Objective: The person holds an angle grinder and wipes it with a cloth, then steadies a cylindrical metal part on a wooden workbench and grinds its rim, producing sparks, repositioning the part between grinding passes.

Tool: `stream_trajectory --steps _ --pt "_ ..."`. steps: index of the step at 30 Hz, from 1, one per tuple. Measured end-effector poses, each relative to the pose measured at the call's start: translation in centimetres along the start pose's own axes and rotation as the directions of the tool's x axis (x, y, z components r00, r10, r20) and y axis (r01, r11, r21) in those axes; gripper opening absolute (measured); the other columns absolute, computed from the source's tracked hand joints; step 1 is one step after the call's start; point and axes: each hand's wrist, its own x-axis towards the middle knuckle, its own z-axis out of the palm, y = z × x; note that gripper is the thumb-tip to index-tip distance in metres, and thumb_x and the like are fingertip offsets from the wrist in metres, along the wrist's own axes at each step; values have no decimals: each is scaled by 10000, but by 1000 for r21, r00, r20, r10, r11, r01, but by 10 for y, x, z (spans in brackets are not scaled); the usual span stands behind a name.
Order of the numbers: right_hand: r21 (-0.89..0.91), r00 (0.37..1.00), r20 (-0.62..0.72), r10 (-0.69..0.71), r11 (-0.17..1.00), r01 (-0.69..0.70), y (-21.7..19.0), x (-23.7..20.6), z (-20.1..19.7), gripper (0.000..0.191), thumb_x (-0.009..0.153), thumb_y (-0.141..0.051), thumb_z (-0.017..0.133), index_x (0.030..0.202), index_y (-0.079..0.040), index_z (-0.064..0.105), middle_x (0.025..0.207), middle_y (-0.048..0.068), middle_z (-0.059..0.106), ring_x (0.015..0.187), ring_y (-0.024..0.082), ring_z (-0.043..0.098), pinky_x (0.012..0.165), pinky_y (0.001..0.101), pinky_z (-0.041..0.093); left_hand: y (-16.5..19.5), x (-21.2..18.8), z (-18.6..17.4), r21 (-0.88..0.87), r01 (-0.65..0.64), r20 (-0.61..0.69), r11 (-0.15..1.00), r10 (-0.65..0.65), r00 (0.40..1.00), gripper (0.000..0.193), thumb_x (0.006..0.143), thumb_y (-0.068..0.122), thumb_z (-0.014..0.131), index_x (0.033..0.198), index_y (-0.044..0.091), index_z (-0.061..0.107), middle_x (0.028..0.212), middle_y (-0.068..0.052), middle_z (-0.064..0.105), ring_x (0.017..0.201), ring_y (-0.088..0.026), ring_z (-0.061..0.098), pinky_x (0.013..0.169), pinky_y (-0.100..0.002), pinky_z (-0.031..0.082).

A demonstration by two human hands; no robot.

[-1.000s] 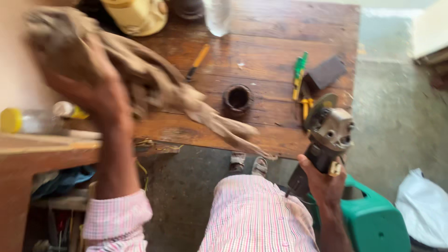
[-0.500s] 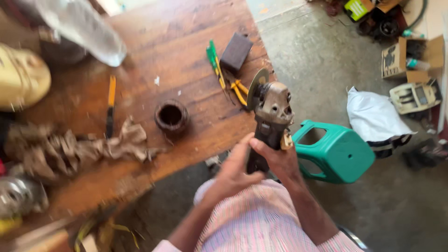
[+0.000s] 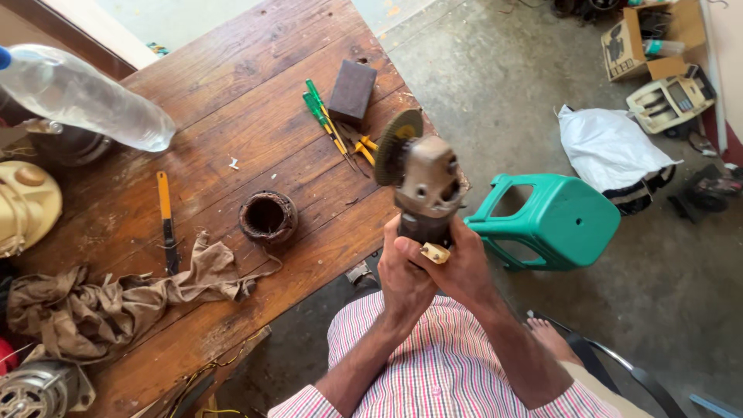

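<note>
since the earlier frames the brown rag (image 3: 116, 298) has been put down on the table (image 3: 232, 101), and the left hand (image 3: 404, 272) has been brought over to the angle grinder (image 3: 422, 186), which was gripped a second ago by the right hand (image 3: 464, 267) alone. the grinder is now held upright over the table's edge and the striped lap, at about 6 o'clock from the dark block (image 3: 352, 91). both sets of fingers are wrapped shut around the grinder's dark body, left hand at 9 o'clock of it, right hand at 3 o'clock; a small tan part (image 3: 435, 252) is seen between the thumbs. the grinder's disc (image 3: 396, 145) is turned toward 10 o'clock.

on the table, a round dark stator ring (image 3: 268, 217) is seen at 9 o'clock from the grinder, well apart from it, with the rag's tail touching it. an orange-handled tool (image 3: 164, 220) lies at 9 o'clock of the ring. green screwdrivers (image 3: 323, 116) and yellow-handled pliers (image 3: 365, 147) lie just beside the block, behind the disc. a clear plastic bottle (image 3: 85, 97) lies at 10 o'clock on the table. a green plastic stool (image 3: 557, 224) stands on the concrete floor (image 3: 503, 77) at 3 o'clock from the hands, with a white bag (image 3: 607, 147) beyond it at 1 o'clock.
</note>
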Motion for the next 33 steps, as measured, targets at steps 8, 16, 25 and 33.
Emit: stream_trajectory --steps 8,16,25,33 --pt "367 998 51 42 929 -58 22 23 -47 474 983 -433 625 1229 -29 669 1103 47 742 908 130 711 656 267 558 -2 16 -16 -79 171 -52 982 -176 983 475 740 164 758 1143 47 536 789 -60 606 653 -196 606 586 -379 523" --pt "-60 886 131 445 896 -441 147 104 -166 581 1036 -549 489 1007 -15 713 873 108 743 809 196 716 636 349 493 -9 24 -13 -15 306 -117 952 -305 945 545 671 197 797 1149 82 559 815 -37 644 685 -146 640 626 -327 551" --pt "752 840 -7 542 557 -353 311 246 -257 304 983 -470 578 913 -174 585 573 -40 428 491 137 449 530 320 428 -10 43 77 -365 256 -287 895 -369 884 462 717 111 815 1122 27 609 862 -43 681 726 -129 647 644 -297 552" --pt "426 965 76 252 866 -260 326 319 -281 213 1026 -263 637 1182 -135 568 791 -32 546 595 82 439 513 258 339 6 12 109 -184 228 -522 956 -291 802 386 742 123 850 1040 60 613 810 8 668 692 -89 649 622 -261 563"
